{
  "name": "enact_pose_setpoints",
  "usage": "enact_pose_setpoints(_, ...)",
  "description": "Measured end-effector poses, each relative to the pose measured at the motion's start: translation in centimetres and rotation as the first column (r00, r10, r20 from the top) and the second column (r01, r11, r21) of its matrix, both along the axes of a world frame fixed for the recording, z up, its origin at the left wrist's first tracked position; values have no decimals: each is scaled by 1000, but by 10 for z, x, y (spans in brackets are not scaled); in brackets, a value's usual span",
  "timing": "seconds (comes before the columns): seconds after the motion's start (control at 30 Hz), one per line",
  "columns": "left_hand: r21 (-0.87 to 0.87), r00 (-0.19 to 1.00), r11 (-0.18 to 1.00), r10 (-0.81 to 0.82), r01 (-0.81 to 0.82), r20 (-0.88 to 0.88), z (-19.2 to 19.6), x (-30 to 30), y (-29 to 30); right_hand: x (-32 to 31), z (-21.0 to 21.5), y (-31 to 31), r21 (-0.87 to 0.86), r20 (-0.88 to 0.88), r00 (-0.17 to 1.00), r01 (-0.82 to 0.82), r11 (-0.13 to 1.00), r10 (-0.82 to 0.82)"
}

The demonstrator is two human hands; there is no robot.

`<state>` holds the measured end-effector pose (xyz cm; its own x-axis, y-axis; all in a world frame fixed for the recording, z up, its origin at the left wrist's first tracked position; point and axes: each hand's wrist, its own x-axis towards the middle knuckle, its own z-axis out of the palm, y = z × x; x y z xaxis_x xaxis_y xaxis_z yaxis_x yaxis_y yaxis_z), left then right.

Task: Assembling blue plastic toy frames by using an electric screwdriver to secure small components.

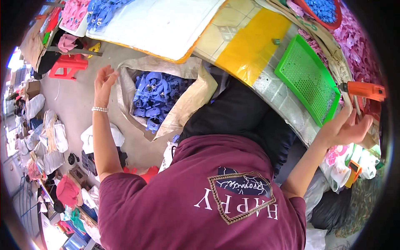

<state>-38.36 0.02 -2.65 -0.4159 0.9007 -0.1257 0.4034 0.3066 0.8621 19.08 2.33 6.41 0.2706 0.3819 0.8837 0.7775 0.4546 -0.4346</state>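
Two bare hands are up in the air, and neither one holds anything. The left hand (pixel 104 81) is open with its fingers spread, at about 10 o'clock, just beside the rim of the big tan woven sack (pixel 189 98) on the floor. The right hand (pixel 348 127) is open too, palm up, at about 3 o'clock, close under the orange power drill (pixel 366 90) and next to the bright green plastic mesh tray (pixel 310 77).

The sack sits near the middle, toward 11 o'clock. It looks about full of blue plastic parts (pixel 156 96), piled in a heap. So I think lots of blue parts are left to pick up, and none is in a hand right now.

The green tray lies on the grey work table (pixel 277 93) at 2 o'clock, and it looks empty. I think no work has gone into it yet.

At 1 o'clock, a round red basket (pixel 333 23) holds more blue parts. Next to it, a big heap of pink plastic parts (pixel 358 46) lies at the table's far side. At 11 o'clock, up by the edge, more pink and blue parts sit on a white tray (pixel 77 29).

A white board with an orange rim (pixel 162 25) lies at 12 o'clock. A red plastic stool (pixel 68 64) stands on the floor at 10 o'clock.
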Motion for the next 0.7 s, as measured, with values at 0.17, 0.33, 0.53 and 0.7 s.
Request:
enact_pose_setpoints(0.17, -403, 998, 914, -21, 44, 62, -14, -14, -49, -105, -23, -59, -549, -659, 609, -791, 271, 442)
enact_pose_setpoints(0.33, -678, 1000, 736, 13, 2, 17, -55, -14, -100, -177, -118, -1, -816, -309, 751, -524, 242, 583)
enact_pose_setpoints(0.53, -466, 947, 882, 209, -74, 244, -78, 24, -123, -254, -148, 36, -996, -48, 819, 1, -86, 572)
enact_pose_setpoints(0.7, -452, 901, 890, 244, -62, 357, -86, 14, -124, -227, -158, 49, -933, 50, 692, 289, -213, 721)
